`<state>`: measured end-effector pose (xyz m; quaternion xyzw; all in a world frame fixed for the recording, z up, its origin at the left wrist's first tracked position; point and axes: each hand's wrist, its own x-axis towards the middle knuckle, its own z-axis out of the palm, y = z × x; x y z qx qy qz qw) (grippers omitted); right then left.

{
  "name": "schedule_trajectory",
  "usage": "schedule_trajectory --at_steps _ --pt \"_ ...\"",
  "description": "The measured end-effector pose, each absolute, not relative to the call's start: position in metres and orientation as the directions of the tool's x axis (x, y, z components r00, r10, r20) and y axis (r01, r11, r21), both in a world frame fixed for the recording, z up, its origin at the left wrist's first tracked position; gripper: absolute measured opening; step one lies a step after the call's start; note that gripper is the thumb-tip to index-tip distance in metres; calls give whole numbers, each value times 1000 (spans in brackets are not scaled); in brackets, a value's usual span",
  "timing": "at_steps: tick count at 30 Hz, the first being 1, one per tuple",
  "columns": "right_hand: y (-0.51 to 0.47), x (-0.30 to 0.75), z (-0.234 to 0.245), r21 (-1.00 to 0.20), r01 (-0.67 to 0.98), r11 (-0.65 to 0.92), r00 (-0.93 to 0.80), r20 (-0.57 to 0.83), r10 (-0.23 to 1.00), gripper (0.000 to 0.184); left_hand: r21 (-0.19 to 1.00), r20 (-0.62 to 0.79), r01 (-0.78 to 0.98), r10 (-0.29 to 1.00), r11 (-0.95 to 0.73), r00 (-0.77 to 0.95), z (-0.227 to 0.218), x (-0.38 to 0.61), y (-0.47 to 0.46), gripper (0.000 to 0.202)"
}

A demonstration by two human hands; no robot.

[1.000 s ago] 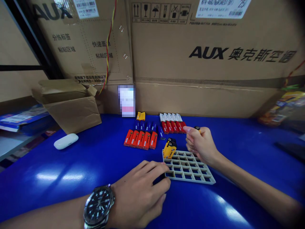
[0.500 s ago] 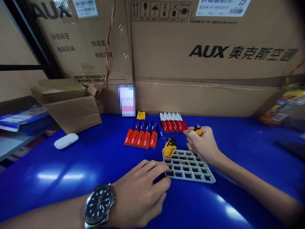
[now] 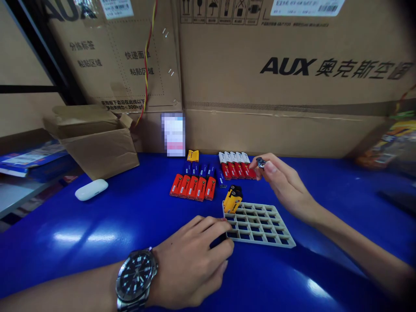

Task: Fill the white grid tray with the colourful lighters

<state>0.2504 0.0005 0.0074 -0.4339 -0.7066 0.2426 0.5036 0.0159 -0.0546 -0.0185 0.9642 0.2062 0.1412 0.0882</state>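
Observation:
My left hand (image 3: 195, 255), a watch on its wrist, holds the left edge of a pale plastic grid tray (image 3: 286, 242) with its fingertips. Two or so yellow lighters (image 3: 232, 199) stand leaning in the tray's far left corner. My right hand (image 3: 279, 182) is raised beyond the tray's far right, closed around a lighter (image 3: 260, 163). Only its metal top shows; the body is hidden by the fingers. Left of that hand lie rows of white lighters (image 3: 234, 157) and dark red lighters (image 3: 232, 171).
Orange-red lighters (image 3: 192, 187), blue lighters (image 3: 203, 169) and yellow lighters (image 3: 193, 156) lie in rows on the blue table (image 3: 146, 216). A white case (image 3: 91, 190) and an open carton (image 3: 100, 149) are at left. Large cardboard boxes (image 3: 221, 78) wall the back, with a phone (image 3: 174, 135) against them.
My right hand has turned and opened its grip somewhat, moving slightly left and up. The lighter's yellow body showed before; now its metal top shows. My left hand stays on the tray.

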Motion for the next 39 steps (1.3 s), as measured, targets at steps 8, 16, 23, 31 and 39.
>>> schedule_trajectory --at_steps 8,16,23,31,39 --pt "-15 260 19 -764 446 465 -278 376 884 23 219 223 370 415 -903 882 -19 16 -54 18" --pt "-23 242 7 -817 349 459 -354 339 872 13 215 228 376 421 -901 878 -19 16 -55 17" --pt "-25 245 7 -541 579 610 -440 423 792 15 218 235 379 425 -899 874 -20 15 -55 17" --pt "-22 243 7 -406 591 697 -546 434 716 17 221 223 376 422 -900 879 -18 16 -55 17" --pt "-21 244 7 -506 579 639 -531 361 767 24 223 224 375 422 -900 878 -18 16 -55 17"
